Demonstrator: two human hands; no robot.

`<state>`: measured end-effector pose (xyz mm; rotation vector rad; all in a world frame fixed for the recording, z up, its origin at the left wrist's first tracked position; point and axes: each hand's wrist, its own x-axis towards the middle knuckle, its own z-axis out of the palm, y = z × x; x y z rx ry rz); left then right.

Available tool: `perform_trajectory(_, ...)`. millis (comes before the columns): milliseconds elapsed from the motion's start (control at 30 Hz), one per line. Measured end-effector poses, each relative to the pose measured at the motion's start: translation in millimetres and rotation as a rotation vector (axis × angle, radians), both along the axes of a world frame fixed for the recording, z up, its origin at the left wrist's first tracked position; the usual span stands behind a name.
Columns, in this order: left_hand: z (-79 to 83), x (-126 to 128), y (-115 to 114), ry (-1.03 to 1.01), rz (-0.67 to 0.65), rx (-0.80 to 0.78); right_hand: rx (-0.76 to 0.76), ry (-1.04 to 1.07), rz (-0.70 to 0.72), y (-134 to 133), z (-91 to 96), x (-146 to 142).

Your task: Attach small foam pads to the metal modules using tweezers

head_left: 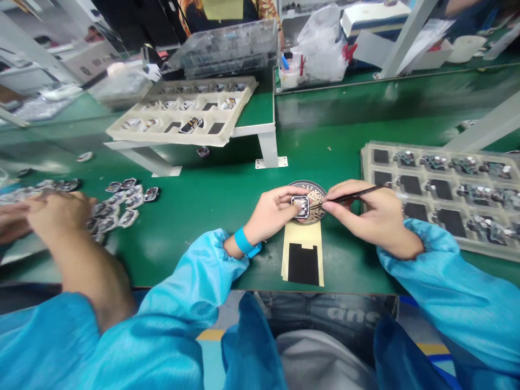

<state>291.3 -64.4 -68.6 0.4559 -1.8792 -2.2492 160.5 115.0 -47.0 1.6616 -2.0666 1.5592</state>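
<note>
Holds a small square electronic housing [301,206] pinched in the left hand [271,212], over the round dish [312,183]; grips dark tweezers [368,190] in the right hand [368,219], with long axis slanting leftward to the housing's right edge, contact unclear.

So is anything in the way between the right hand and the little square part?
Nothing visible is. The right hand holds dark tweezers with their tips close beside the square part in the left hand. The round dish lies beneath them, not between. I can't tell whether the tips touch.
</note>
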Motion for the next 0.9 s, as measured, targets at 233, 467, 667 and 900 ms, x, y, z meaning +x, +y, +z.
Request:
perform_trajectory(233,-1.8,0.3,0.8,0.005,0.015,-0.038,0.026,-0.023,0.039,0.8,-5.6,-2.5)
perform_trajectory(467,-1.9,0.8,-0.2,0.021,0.025,-0.082,0.030,-0.052,0.037,1.3,-5.7,-2.6)
perform_trajectory(667,-2.9,1.5,-0.6,0.033,0.022,-0.164,0.061,-0.078,-0.014,1.0,-4.6,-2.3)
perform_trajectory(900,-2.8,2.5,-2.5,0.032,0.021,-0.195,0.102,-0.082,-0.021,-0.2,-4.7,-3.0)
